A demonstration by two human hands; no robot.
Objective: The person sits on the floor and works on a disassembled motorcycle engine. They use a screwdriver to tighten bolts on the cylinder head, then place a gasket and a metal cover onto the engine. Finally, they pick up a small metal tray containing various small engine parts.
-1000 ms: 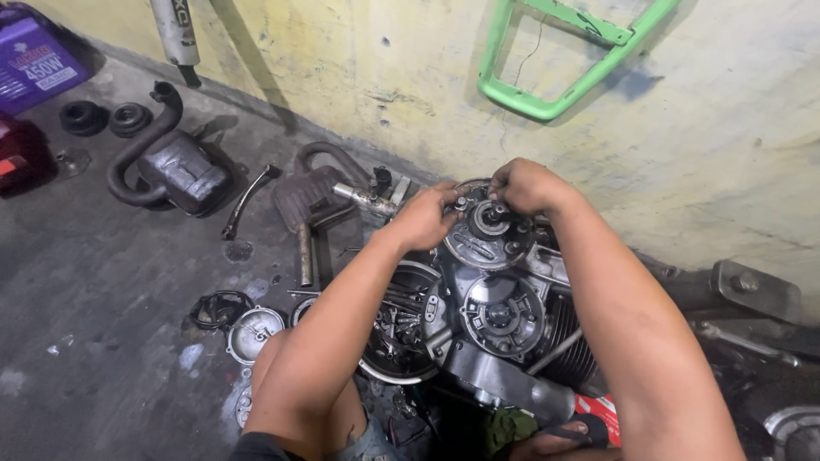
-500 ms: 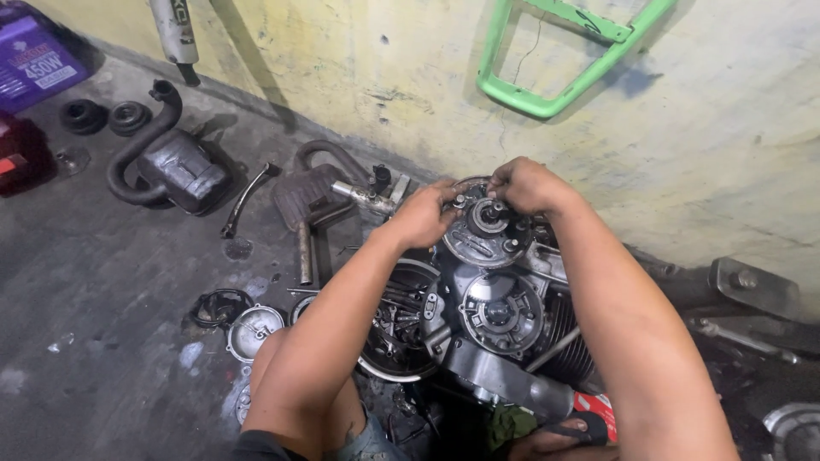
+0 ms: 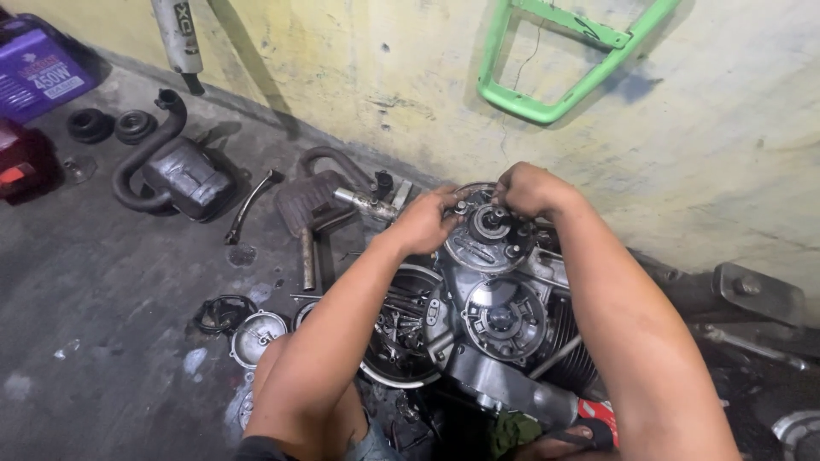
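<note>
While both hands work at its top, the engine (image 3: 500, 316) stands on the concrete floor (image 3: 102, 282) close against the yellowed wall (image 3: 384, 77). The left hand (image 3: 427, 220) pinches the rim of the round cover plate (image 3: 487, 239); the right hand (image 3: 523, 188) curls its fingertips onto the far rim. Even, opposed finger pressure would likely keep the plate square on its central hub. Left of the engine lie a black muffler (image 3: 175, 175) and a loose round cap (image 3: 256, 337).
</note>
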